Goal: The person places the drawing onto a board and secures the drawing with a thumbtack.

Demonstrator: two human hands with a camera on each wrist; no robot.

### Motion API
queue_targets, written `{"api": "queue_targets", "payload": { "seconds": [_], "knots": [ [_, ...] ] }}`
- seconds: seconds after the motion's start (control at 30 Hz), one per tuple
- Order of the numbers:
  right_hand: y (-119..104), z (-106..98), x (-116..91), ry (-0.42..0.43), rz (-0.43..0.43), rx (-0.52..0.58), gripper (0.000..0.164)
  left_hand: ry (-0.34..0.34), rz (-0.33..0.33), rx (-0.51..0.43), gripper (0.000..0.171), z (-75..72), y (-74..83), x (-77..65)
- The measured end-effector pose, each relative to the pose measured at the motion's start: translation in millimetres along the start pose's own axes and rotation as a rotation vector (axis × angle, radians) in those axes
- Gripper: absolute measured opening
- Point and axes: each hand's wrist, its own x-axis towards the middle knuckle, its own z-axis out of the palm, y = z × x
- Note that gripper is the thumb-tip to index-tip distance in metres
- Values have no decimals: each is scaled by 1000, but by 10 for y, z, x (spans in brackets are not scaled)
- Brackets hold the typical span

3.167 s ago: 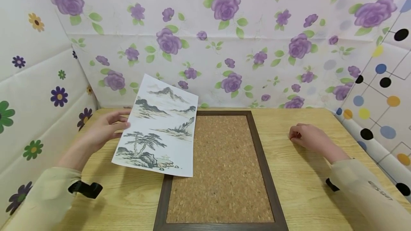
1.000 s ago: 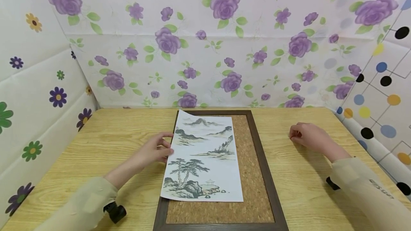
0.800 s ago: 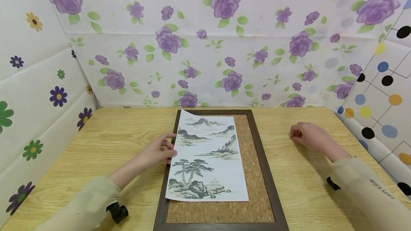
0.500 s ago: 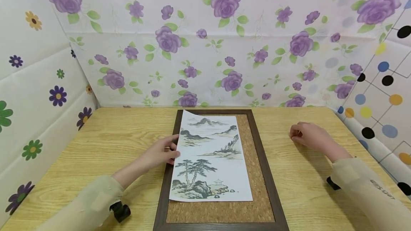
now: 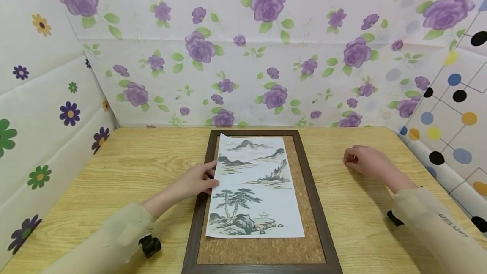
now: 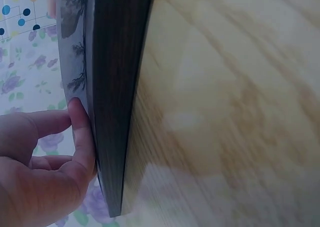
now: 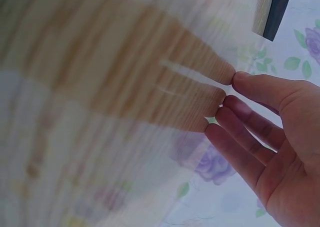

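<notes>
A white sheet of paper (image 5: 262,168) printed with an ink landscape of mountains, pines and a pavilion lies over a framed cork board (image 5: 262,252). Its top left corner lifts a little. My left hand (image 5: 195,179) pinches the sheet's left edge between thumb and fingers, over the board's dark left frame bar. In the left wrist view the fingertips of my left hand (image 6: 55,152) hold the paper (image 6: 70,42) just inside that frame bar (image 6: 115,87). My right hand (image 5: 367,162) rests on the table to the right, fingertips down, loosely curled and holding nothing.
A light wood table (image 5: 144,151) carries the board. Behind it stands a wall covering with purple roses (image 5: 236,54). Patterned side coverings with flowers (image 5: 49,109) and dots (image 5: 456,117) close in left and right.
My left hand has brought the sheet from the left, where it was held raised and tilted, rightward and down over the cork. Lately it shifts slightly right. My right hand stays put.
</notes>
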Motion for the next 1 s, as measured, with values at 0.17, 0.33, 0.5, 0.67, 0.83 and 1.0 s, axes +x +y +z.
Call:
{"api": "queue_targets", "payload": {
  "seconds": [0.17, 0.33, 0.5, 0.67, 0.83, 1.0],
  "knots": [
    [-7, -3, 15, -5, -10, 2, 7, 2, -3, 15, 71, -2, 20, -3],
    [-24, -40, 55, -4, -22, 11, 7, -6, -2, 21, 71, -10, 40, -13],
    [-93, -112, 175, 51, -84, -12, 9, -11, 5, 29, 70, -19, 51, -21],
    [-231, -218, 351, 82, -150, -40, 10, -23, 5, 21, 70, -33, 51, -28],
    [-394, -292, 498, 94, -195, -77, 10, -45, -11, 18, 70, -54, 42, -35],
    [-545, -303, 583, 95, -222, -77, 10, -28, -14, 28, 69, -63, 38, -37]
  ]
}}
